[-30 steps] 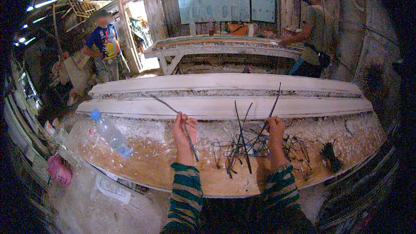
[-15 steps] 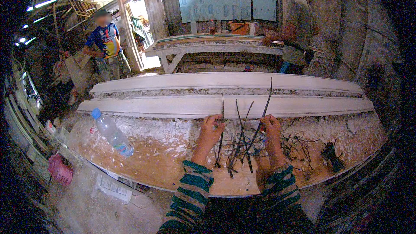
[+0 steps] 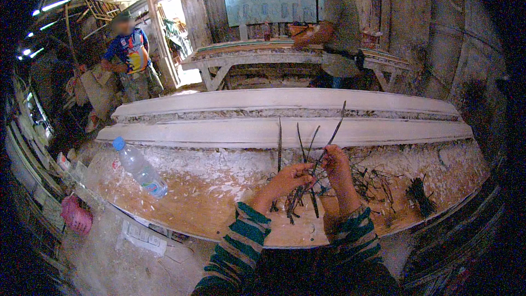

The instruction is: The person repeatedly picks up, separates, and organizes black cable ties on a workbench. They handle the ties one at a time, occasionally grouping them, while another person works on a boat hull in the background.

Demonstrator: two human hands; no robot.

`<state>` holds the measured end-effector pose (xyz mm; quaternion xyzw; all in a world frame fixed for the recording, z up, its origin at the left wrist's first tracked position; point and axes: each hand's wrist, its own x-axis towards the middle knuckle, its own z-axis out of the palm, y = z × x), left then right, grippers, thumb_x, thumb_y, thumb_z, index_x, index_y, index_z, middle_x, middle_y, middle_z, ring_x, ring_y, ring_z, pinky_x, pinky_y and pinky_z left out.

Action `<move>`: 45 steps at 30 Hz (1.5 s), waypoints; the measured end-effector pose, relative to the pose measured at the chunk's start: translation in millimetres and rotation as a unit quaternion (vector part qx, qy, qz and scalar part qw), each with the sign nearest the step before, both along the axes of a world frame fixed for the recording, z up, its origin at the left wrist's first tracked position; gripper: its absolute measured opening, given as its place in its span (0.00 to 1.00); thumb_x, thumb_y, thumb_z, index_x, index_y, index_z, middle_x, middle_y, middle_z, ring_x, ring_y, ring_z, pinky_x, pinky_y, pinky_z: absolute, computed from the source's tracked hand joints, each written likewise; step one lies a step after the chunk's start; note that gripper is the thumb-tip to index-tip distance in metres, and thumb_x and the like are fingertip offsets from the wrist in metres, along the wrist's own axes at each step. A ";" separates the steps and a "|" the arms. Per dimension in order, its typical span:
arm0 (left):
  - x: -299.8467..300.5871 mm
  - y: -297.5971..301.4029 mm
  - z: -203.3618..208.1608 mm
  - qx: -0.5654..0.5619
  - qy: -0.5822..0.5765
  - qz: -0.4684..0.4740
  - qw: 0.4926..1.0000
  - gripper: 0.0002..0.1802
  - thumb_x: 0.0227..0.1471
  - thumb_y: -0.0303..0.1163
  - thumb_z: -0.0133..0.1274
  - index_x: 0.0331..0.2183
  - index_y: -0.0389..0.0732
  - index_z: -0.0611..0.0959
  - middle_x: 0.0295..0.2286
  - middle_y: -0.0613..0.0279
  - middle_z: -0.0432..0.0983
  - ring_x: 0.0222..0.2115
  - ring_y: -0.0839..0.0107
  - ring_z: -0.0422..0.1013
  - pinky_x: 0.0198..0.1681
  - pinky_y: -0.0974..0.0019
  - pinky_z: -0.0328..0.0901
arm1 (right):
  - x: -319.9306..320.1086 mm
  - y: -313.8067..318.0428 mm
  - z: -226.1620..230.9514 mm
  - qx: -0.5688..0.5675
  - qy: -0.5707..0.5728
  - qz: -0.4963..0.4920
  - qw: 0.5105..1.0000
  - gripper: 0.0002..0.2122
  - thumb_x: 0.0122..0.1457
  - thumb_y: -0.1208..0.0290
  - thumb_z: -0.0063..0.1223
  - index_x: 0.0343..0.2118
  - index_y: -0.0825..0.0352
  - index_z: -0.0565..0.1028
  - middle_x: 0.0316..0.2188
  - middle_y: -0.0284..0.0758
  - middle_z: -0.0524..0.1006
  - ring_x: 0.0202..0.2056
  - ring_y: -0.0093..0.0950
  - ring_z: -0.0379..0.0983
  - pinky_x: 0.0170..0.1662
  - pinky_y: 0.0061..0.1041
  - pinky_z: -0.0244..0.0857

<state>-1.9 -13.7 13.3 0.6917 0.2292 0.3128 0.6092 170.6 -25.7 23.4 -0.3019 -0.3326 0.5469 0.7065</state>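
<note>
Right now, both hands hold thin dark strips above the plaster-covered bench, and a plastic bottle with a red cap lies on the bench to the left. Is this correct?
Not quite: the head view shows the plastic bottle has a blue cap, not red. The rest stands: the left hand and the right hand hold the thin dark strips above the plaster-covered bench, with the bottle lying to the left.

Dim workshop, daylight glare from the back doorway, dark fisheye rim, bent edges

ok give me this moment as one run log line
left hand: gripping dark sticks | right hand: gripping same bundle | surface: plaster-caked bench | nearby: plastic bottle lying to the left
</note>
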 end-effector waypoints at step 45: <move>-73.3 39.7 0.0 0.185 -0.007 0.535 0.824 0.08 0.45 0.28 0.49 0.30 0.35 0.78 0.27 0.59 0.74 0.29 0.72 0.68 0.34 0.71 0.61 | 13.3 4.3 2.2 0.015 -0.021 -0.076 0.997 0.05 0.49 0.72 0.52 0.28 0.65 0.71 0.19 0.26 0.70 0.18 0.14 0.62 0.19 0.12 0.57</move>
